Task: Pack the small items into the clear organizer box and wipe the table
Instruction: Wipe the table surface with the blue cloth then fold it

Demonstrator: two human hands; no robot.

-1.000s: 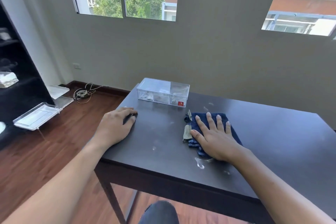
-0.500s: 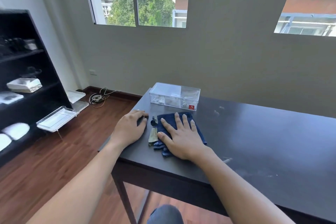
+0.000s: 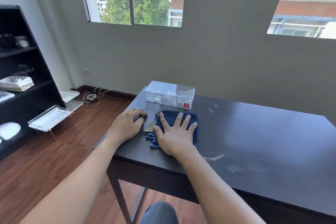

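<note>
A dark blue cloth (image 3: 190,121) lies on the dark table (image 3: 254,132), just in front of the clear organizer box (image 3: 170,94). My right hand (image 3: 174,132) presses flat on the cloth with fingers spread. My left hand (image 3: 127,125) rests on the table near its left edge, fingers loosely curled over the surface. The box stands closed at the table's back left corner, with small items dimly visible inside and a red sticker on its front. A greenish strip (image 3: 150,126) pokes out at the cloth's left side.
Pale smears (image 3: 214,157) and specks (image 3: 211,110) mark the tabletop to the right of the cloth. A black shelf unit (image 3: 21,78) stands at the left, with clear trays (image 3: 50,118) and a coil of cable (image 3: 91,96) on the wooden floor.
My right hand has slid the cloth leftward and toward the box, from the table's front middle up close to my left hand. The left hand has stayed in place.
</note>
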